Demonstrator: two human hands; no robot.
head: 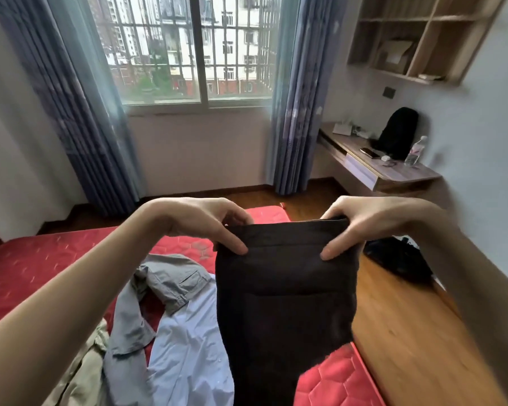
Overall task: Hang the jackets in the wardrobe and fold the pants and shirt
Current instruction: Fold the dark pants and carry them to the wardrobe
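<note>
Left hand point(214, 227): pinching the waistband's left end
Right hand point(355, 227): pinching its right end
Pants point(285, 303): hanging above the bed's point(27, 265) right edge
Shirt point(188, 341): lying crumpled mid-bed

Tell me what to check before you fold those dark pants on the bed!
1. Both hands hold the waistband: left hand and right hand each pinch a top corner of the dark pants. Ok.
2. Waistband level and stretched flat: ok.
3. Legs lined up: lower part runs out of view. Cannot tell.
4. Free spot on the red mattress: bare area to the left. Ok.
5. Space right below the pants: the light blue shirt and grey jacket lie there. Not ok.
</note>
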